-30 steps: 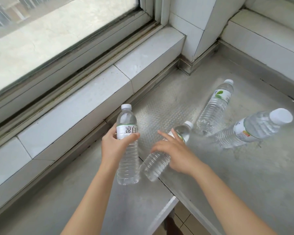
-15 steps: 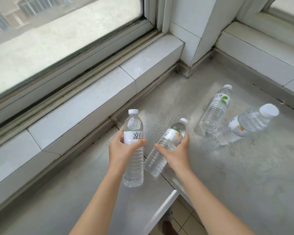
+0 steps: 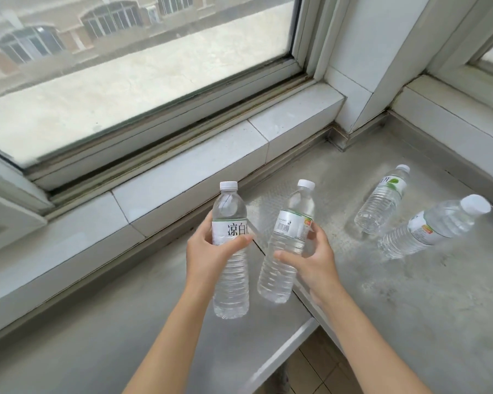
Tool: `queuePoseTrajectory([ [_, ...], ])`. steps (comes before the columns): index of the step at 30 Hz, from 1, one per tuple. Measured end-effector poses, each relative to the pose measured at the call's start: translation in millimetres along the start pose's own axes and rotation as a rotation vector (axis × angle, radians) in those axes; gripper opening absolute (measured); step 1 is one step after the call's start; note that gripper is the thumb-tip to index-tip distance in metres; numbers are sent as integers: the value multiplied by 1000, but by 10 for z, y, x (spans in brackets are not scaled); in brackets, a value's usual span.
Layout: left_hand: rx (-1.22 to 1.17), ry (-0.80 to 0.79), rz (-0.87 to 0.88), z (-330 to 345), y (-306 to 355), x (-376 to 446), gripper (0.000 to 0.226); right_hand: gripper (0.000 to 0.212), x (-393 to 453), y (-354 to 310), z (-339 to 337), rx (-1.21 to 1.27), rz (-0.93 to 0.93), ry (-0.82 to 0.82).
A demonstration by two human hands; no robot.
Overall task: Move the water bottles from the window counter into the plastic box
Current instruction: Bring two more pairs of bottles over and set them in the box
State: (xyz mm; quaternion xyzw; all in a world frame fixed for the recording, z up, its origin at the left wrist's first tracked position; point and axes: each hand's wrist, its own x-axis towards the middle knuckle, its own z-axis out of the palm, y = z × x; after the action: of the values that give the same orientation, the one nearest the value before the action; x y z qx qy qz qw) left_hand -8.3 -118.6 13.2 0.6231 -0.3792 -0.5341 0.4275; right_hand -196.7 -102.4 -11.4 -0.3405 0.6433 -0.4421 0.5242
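Second bottle [image 3: 286, 245] now lifted, both hands [image 3: 211, 251] near counter edge [image 3: 305, 297]

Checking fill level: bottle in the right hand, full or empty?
Full or close to it. The bottle in the right hand shows clear water up to its neck, white cap on.

2 standing bottles [image 3: 382, 200] [image 3: 430, 226] right; bare counter [image 3: 427, 317] before them.
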Motion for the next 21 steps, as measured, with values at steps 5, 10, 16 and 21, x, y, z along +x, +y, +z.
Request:
queuePoseTrajectory([
  [5,-16,113,99,-252,138,-368,62,104,-193,-263,82,-47,-166,-223],
  [10,-44,254,183,-443,233,-910,75,101,-486,-499,157,-68,-282,-431],
  [16,-16,525,260,-555,205,-1916,88,106,-977,-593,163,-70,-343,-750],
  [21,-28,734,254,-698,-3,-2826,87,106,-1547,-560,343,-109,-392,-1003],
])
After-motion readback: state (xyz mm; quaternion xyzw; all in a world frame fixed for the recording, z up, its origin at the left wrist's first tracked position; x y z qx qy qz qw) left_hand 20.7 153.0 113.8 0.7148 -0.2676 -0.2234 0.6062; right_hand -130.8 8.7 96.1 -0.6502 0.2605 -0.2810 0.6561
